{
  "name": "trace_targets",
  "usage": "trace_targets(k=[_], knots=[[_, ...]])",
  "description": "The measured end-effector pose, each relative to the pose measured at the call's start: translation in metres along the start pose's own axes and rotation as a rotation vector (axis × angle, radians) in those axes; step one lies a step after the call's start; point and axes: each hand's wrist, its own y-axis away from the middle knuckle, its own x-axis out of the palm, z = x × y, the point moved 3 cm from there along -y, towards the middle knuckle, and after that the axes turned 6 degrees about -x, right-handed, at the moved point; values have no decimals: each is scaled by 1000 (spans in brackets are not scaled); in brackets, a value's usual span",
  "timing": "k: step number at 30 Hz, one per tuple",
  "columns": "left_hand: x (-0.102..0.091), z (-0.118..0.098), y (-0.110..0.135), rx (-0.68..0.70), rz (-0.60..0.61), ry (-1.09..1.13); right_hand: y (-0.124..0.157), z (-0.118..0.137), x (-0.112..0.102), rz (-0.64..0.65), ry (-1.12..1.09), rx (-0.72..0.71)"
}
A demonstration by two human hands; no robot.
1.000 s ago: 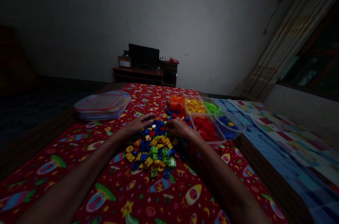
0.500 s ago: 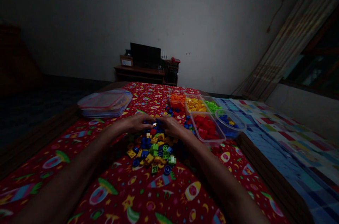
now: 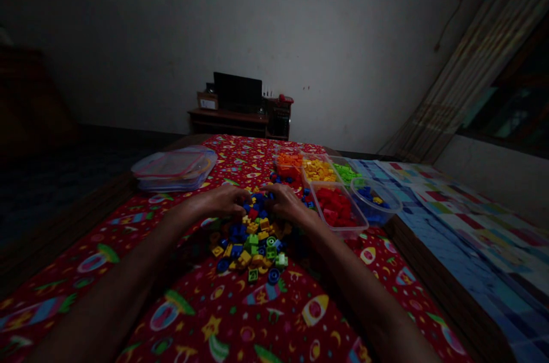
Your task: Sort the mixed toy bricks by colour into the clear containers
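A loose pile of toy building bricks (image 3: 253, 237) in yellow, blue, green and red lies on the red patterned cloth (image 3: 206, 294). At the pile's far left edge, my left hand (image 3: 229, 201) has its fingers curled in and the thumb close to them; anything between the fingertips is too dark to name. Opposite it, my right hand (image 3: 283, 201) reaches over the far right of the pile, fingers bent down among blue bricks (image 3: 259, 202). Its fingertips are partly hidden, and I cannot make out what they grip. A red brick (image 3: 253, 214) shows between the hands.
To the right stand clear boxes of sorted bricks: orange (image 3: 289, 162), yellow (image 3: 318, 170), green (image 3: 346, 173) and red (image 3: 334, 206). A round tub (image 3: 375, 214) holds blue bricks and a yellow one. Stacked clear lids (image 3: 174, 168) lie at left. Behind is a desk with a monitor (image 3: 238, 91).
My hands have drawn slightly apart, showing more blue bricks between them. The left fingers have curled in, and the pale piece at their tips no longer shows. The view has shifted slightly.
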Motion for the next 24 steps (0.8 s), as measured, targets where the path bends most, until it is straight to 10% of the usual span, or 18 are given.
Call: trace_targets(k=[11, 18, 24], knots=[[16, 10, -25, 17, -323, 590, -1, 12, -10, -47, -158, -94], [27, 3, -34, 46, -626, 330, 0, 4, -8, -80, -33, 30], [45, 10, -46, 106, -444, 244, 1, -11, -3, -102, 6, 59]])
